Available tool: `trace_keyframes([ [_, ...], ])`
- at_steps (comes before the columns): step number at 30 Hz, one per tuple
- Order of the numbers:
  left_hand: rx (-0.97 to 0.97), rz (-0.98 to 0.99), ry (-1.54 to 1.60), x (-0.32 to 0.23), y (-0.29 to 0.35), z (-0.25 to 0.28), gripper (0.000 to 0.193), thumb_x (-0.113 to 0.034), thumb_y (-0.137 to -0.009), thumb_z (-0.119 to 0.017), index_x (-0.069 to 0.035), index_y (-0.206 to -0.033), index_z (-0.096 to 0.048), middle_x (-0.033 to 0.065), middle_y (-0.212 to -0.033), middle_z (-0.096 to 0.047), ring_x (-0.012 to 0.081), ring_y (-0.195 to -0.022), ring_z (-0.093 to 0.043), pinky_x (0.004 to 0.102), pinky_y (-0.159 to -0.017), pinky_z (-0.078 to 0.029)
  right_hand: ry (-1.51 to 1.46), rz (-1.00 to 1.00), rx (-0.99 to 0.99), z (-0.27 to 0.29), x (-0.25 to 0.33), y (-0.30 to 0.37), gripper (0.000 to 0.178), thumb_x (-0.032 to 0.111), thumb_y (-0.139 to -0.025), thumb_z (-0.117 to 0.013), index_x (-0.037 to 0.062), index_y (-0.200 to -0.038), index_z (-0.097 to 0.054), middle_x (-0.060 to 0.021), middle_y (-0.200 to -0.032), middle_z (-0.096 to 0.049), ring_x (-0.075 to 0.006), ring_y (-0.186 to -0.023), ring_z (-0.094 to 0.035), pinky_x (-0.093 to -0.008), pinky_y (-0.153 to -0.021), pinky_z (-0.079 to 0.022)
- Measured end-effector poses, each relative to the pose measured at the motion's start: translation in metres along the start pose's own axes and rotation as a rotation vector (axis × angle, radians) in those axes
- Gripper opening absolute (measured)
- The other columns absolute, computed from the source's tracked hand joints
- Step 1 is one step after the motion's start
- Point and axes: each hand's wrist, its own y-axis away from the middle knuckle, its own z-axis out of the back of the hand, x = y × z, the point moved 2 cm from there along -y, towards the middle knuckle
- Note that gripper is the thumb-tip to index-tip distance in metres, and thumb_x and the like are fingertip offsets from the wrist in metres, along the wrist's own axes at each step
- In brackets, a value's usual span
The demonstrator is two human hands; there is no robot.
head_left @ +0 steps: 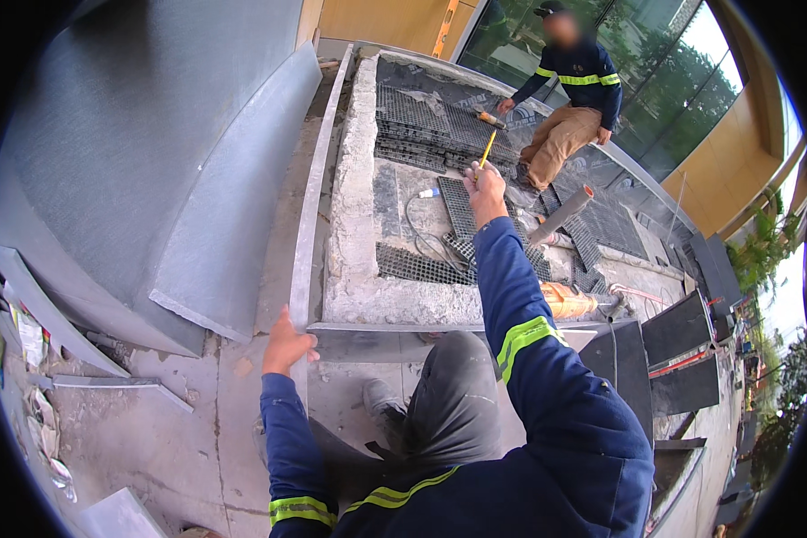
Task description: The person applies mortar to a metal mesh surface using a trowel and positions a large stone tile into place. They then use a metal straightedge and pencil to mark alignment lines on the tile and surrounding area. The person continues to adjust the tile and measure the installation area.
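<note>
Pencil (pixel 487 151) slim, straight, bright yellow, tilted in right hand (pixel 485 190)

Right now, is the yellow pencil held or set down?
Held: the yellow pencil is gripped in the right hand, with one end jutting out past it.

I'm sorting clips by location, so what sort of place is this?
Most likely an outdoor construction site beside a building with a glass wall: there's a rough concrete border, black grid panels stacked inside it, and a co-worker wearing a top with reflective bands.
</note>
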Motion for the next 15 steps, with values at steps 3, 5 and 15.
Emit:
trace_keyframes([
  [3, 0.004, -0.006, -0.009, 0.0, 0.0, 0.002, 0.101, 0.006, -0.072, -0.063, 0.013, -0.159, -0.012, 0.0276, -0.105, -0.07, 0.0289, -0.059, -0.072, 0.0377, -0.057, -0.057, 0.029, 0.005, -0.016, 0.005, 0.018, -0.017, 0.039, 0.006, -0.103, -0.054, 0.0134, -0.141, -0.058, -0.0028, -0.121, -0.067, -0.0173, -0.095, -0.067, -0.033, -0.076, -0.058],
  [5, 0.008, -0.013, 0.001, -0.002, 0.001, 0.003, 0.102, 0.007, -0.071, -0.063, 0.014, -0.159, -0.011, 0.0279, -0.104, -0.07, 0.0289, -0.058, -0.072, 0.0379, -0.056, -0.057, -0.001, 0.053, -0.037, 0.01, 0.031, -0.027, 0.041, 0.004, -0.1, -0.057, 0.0061, -0.141, -0.055, -0.0085, -0.115, -0.068, -0.0234, -0.091, -0.068, -0.0389, -0.078, -0.057],
  [15, -0.036, 0.025, -0.017, -0.011, 0.01, 0.002, 0.102, 0.006, -0.072, -0.063, 0.014, -0.158, -0.01, 0.0247, -0.091, -0.071, 0.028, -0.057, -0.071, 0.0374, -0.055, -0.057, -0.094, 0.128, -0.087, 0.022, 0.081, -0.041, 0.043, 0.003, -0.102, -0.048, 0.0056, -0.145, -0.05, -0.011, -0.12, -0.066, -0.0234, -0.09, -0.069, -0.0344, -0.073, -0.058],
])
